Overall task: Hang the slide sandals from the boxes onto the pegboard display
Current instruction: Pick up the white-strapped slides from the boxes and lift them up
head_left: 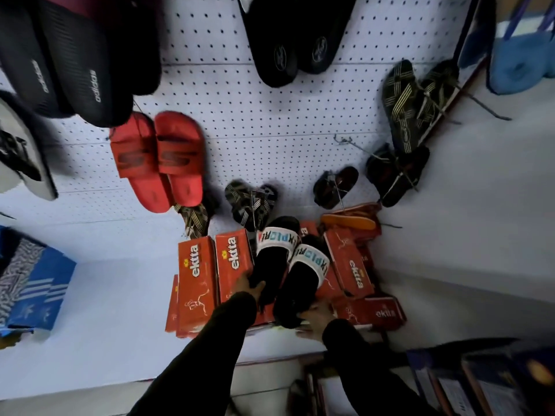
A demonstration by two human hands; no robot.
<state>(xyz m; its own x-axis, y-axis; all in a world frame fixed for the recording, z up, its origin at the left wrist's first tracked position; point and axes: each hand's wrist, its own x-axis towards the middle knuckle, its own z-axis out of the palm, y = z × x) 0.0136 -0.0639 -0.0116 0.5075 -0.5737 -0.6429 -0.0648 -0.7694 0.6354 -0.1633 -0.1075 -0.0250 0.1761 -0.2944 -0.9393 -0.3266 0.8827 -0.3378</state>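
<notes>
My left hand (247, 288) pinches the heel of the left black slide sandal (271, 262), thumb over its edge. My right hand (316, 318) grips the heel of the right black slide sandal (300, 283), fingers curled beneath. Both sandals, with white lettered straps, sit at centre, above the red boxes (196, 274) at 6 o'clock. The white pegboard (270, 121) fills 12 o'clock; red slides (157, 159) hang at 10 o'clock, striped dark sandals (416, 102) at 2 o'clock.
</notes>
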